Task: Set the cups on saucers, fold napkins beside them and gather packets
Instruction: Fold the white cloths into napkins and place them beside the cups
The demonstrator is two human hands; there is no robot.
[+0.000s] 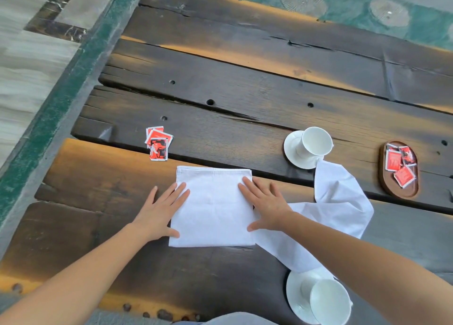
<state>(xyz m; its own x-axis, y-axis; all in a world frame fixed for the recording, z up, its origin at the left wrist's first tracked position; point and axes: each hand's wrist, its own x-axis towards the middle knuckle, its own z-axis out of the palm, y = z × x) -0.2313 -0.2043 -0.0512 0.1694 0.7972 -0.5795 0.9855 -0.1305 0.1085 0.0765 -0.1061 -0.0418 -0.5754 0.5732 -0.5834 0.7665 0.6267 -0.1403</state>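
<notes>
Fingers (182,193) of my left hand (159,214) and right hand (267,207) lie straight, pressing the folded napkin (213,212) flat on the bench (98,177) before me. Soft, light cloth, I judge; I'd pinch its corners.

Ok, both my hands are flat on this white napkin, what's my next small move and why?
Probably fold the napkin in half, left edge over to right. Your left hand and right hand lie flat on its side edges, and it is smooth but a broad square, apart from the far cup.
</notes>
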